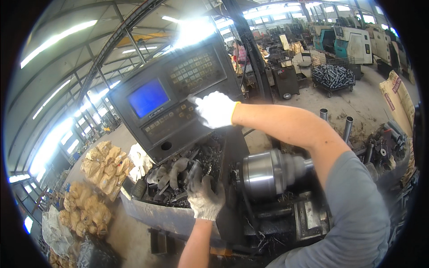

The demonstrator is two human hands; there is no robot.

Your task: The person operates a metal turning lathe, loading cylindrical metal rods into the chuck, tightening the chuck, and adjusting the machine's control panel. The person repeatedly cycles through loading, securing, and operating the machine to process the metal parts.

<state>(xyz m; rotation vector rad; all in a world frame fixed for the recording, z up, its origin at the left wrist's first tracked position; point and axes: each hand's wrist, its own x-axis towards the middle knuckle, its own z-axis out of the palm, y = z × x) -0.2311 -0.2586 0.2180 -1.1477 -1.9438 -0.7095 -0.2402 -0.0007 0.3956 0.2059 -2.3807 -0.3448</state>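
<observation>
My right hand (216,110), in a white knit glove with a yellow cuff, is raised to the CNC control panel (134,134). Its outstretched finger is at the lower button area, right of the lit blue screen (148,97); contact with a button cannot be made out. My left hand (205,196), in a glove blackened at the fingers, is over the front of a metal tray (161,212). Its fingers are apart among dark metal chips (214,150) and soiled gloves (177,171). To the right is a shiny lathe chuck (261,172); the stepped part beyond it is blurred.
Stacked tan sacks (105,165) stand on the floor at left. Upright metal tubes (348,125) and a bin of metal parts (385,150) are at right. Farther back are a wire cart of parts (333,78), white-and-teal machines (352,45) and a person (240,55) in a checked top.
</observation>
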